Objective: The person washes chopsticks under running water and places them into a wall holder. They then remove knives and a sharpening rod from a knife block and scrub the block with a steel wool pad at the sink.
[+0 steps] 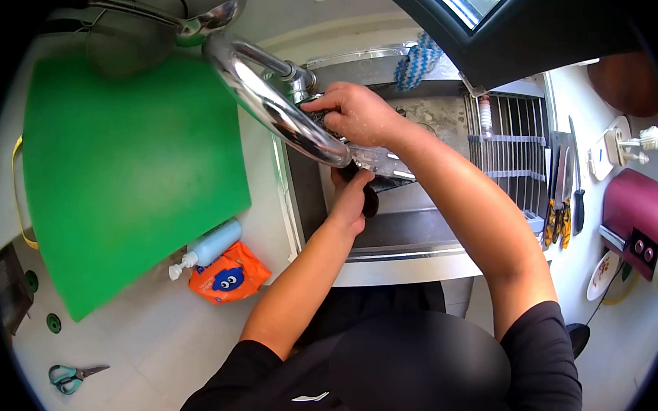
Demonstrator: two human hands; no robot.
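My left hand (pixel 350 204) is closed around the dark handle (pixel 371 202) of a wet metal utensil with light slots (pixel 380 160), low over the sink. Its exact kind is partly hidden by the tap and my hands. Above it, my right hand (pixel 360 114) is wet, with curled fingers and the index finger reaching left. Something dark and rough (pixel 316 116) shows under those fingers; I cannot make out what it is. The chrome tap (pixel 274 113) arches over the sink (pixel 406 232), its spout end close to both hands.
A green cutting mat (pixel 133 173) covers the left counter, with a blue bottle (pixel 217 243) and orange packet (pixel 230 273) beside it. Scissors (pixel 74 376) lie lower left. A wire rack (pixel 507 151) spans the sink's right; knives (pixel 565 181) lie beyond. A checkered cloth (pixel 418 61) hangs behind.
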